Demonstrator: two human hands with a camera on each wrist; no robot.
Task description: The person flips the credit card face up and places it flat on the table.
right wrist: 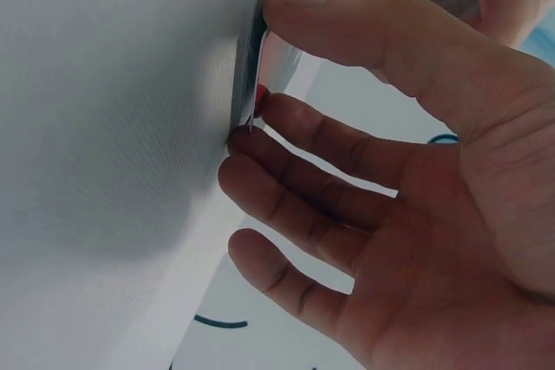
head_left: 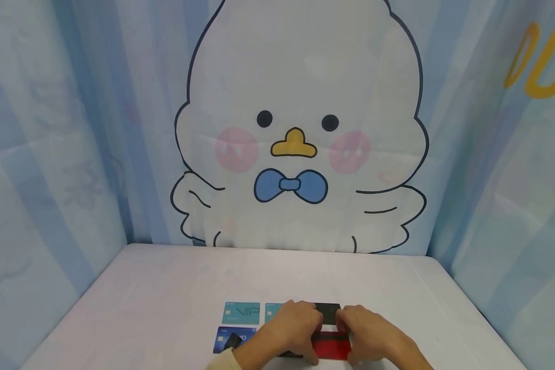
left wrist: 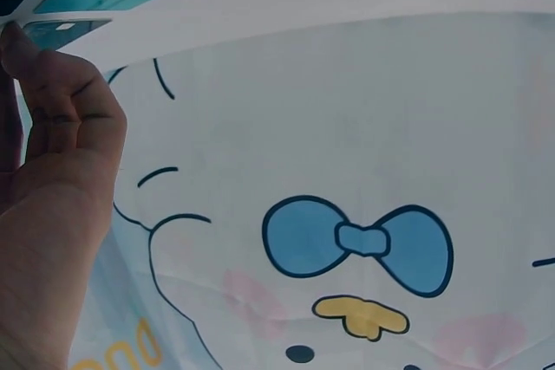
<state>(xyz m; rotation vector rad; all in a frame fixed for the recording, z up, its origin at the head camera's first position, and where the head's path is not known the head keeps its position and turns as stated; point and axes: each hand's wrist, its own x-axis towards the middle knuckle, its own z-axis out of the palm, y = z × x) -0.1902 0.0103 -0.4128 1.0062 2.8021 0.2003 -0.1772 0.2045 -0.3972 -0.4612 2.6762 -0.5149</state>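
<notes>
A red card point(head_left: 331, 348) with a dark stripe along its far edge lies between the two hands in the head view. My left hand point(head_left: 292, 329) grips it at its left side, thumb near and fingers far. My right hand point(head_left: 372, 331) pinches its right side. In the right wrist view, the thumb and index fingertip of the right hand point(right wrist: 408, 179) are at the card's edges. A black card point(head_left: 327, 312) is just beyond the red one. The left hand point(left wrist: 65, 136) partly covers a second teal card point(head_left: 272, 311) and a dark card point(head_left: 290, 354).
To the left lie a teal VIP card point(head_left: 241, 313) and a blue card point(head_left: 226, 336) with a dark shape on it. The cards form two rows on the white table point(head_left: 166, 298). Behind the table hangs a curtain point(head_left: 296, 221) with a cartoon duck.
</notes>
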